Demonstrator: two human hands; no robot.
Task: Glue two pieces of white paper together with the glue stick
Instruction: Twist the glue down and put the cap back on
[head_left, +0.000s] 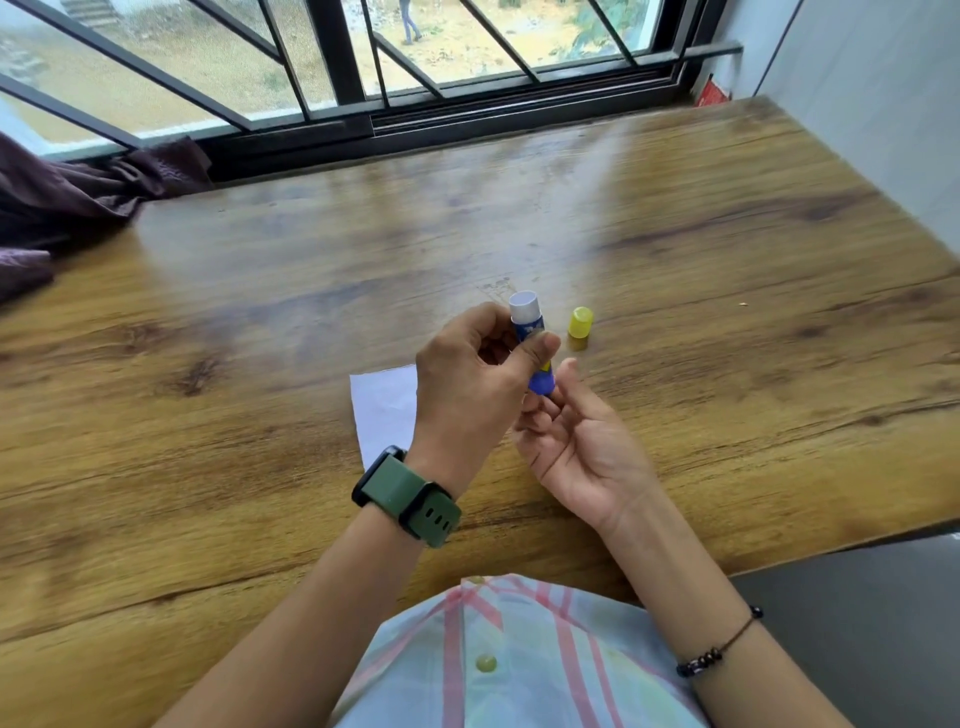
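Blue plastic glue stick (530, 338), uncapped with its white glue tip pointing up and away, sits just above the centre of the frame. Its barrel is pinched by the left hand (467, 384), thumb and fingers curled round it. Just below it, the right hand (576, 436) lies palm up with loosely bent fingers, whose tips touch the stick's rounded blue base, apparently at the twist knob. The small yellow plastic cap (580, 323) stands on the brown wood-grain table (260, 312), just right of the stick. One sheet of white paper (384, 410) lies flat under the left hand, partly hidden; a second sheet cannot be made out. This looks like the preparation step: glue being wound out. Next, the tip must be turned down onto the paper and rubbed across it.
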